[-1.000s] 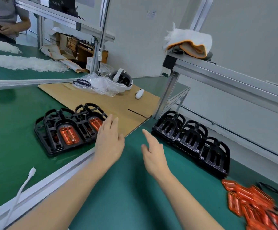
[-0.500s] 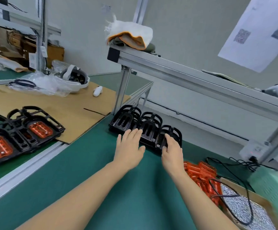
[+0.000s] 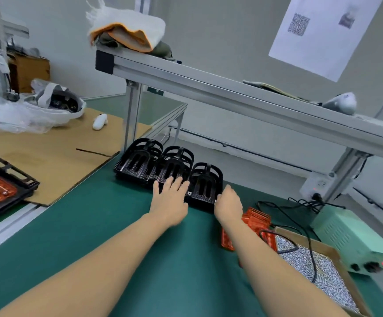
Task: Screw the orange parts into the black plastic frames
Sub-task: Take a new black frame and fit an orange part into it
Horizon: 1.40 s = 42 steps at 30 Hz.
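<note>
As we reach for the row of black frames [image 3: 170, 167] at the desk's [image 3: 122, 225] far edge, left hand [image 3: 170, 200] lies flat on one, right hand [image 3: 228, 203] pinches the nearest; orange parts [image 3: 254, 219] wait beside it, so lifting a frame clear looks next

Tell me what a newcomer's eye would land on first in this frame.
Both bare arms reach to a row of three black plastic frames at the far edge of the green mat: the left hand lies flat on the middle one, the right hand grips the rightmost. A pile of orange parts glows beside the right wrist.
</note>
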### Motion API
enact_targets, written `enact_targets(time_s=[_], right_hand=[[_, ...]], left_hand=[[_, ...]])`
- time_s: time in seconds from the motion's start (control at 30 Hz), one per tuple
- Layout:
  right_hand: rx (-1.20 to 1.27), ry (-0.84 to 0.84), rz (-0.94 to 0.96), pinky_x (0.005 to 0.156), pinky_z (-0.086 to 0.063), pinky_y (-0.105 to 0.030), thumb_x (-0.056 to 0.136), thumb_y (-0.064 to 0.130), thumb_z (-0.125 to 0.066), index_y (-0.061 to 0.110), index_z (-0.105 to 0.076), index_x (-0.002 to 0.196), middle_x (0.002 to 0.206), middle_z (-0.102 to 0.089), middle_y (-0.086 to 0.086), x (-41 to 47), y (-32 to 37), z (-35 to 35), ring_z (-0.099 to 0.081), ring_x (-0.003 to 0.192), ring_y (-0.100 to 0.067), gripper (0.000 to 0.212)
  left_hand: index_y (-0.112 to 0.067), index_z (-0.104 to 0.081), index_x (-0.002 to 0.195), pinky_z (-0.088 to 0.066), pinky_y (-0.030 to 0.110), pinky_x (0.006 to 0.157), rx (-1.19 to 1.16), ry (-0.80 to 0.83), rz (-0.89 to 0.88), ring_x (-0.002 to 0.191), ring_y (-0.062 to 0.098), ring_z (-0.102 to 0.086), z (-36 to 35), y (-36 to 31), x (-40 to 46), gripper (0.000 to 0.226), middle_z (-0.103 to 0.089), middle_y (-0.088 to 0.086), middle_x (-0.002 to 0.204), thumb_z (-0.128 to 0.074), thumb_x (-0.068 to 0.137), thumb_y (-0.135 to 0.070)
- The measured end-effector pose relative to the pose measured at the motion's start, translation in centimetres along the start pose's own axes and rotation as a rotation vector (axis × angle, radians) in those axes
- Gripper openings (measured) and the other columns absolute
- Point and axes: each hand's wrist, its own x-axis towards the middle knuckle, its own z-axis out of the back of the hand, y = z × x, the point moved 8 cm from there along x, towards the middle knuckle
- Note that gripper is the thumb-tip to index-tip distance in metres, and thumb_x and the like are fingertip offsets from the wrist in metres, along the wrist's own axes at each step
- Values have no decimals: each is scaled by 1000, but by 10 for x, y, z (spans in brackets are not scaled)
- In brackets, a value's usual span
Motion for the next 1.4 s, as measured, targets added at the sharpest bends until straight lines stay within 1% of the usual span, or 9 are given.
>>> enact_targets(time_s=[0.2,0.33,0.63,0.83,0.97,1.03,1.13,1.33,1.4], right_hand=[[9,69,-60,74,-38,-30,96,7,-49,1,-53,108,120,-58,-18,8,-4,-12,-57,109,-34,15],[83,55,-158,68,-35,-28,93,6,-52,10,-37,67,109,-62,-17,13,-17,-14,-59,94,-33,30],[208,-90,-179,55,-30,-29,87,2,-50,5,-48,68,67,-48,-8,11,-31,0,-45,67,-28,20],[282,-169,19,60,-32,-31,88,8,-51,5,-63,81,73,-61,-5,-26,-42,35,-52,71,-21,14],[284,-166,180,62,-36,-33,89,11,-55,8,-64,81,74,-62,-2,-66,-45,48,-54,70,-19,12],[311,-169,231,60,-35,-31,88,10,-57,13,-62,78,72,-60,2,-86,-44,51,-51,66,-15,12],[391,-197,286,65,-38,-29,89,9,-60,14,-63,83,77,-60,5,-110,-43,56,-52,69,-13,8],[860,21,293,77,-45,-10,91,4,-62,25,-58,92,90,-66,11,-133,-36,53,-60,84,2,21],[841,-1,362,78,-45,-12,88,2,-64,28,-59,92,89,-66,16,-138,-29,59,-61,85,2,27]], left_hand=[[-22,-8,152,4,52,115,-19,12,10,146,19,-1,-8,0,2,63,-8,-2,160,-38,97,-27],[-22,-8,152,3,52,115,-42,14,13,146,18,-2,-7,3,0,63,-9,-2,159,-39,97,-25],[-22,-15,151,2,43,117,-211,-75,25,145,12,-4,3,3,-21,61,-11,-5,158,-42,96,-21],[-24,-27,148,-22,34,114,-770,-187,59,139,12,-26,16,7,-48,61,-26,-9,154,-55,94,-21],[-28,-27,147,-32,31,103,-1284,-91,183,123,5,-44,8,-7,-60,67,-38,-12,143,-63,90,-29],[-26,-42,134,-42,35,97,-1503,-33,218,113,10,-56,2,-18,-63,48,-52,-8,134,-62,90,-26],[-18,-55,119,-52,42,89,-1658,-35,288,107,24,-63,-2,-25,-71,28,-65,8,120,-59,92,-21],[-17,-56,126,-49,48,94,-1783,47,256,109,26,-63,-1,-40,-89,49,-67,8,119,-61,82,-38],[-23,-57,125,-33,48,109,-1740,98,278,117,18,-57,-6,-41,-94,57,-67,-2,120,-61,74,-48]])
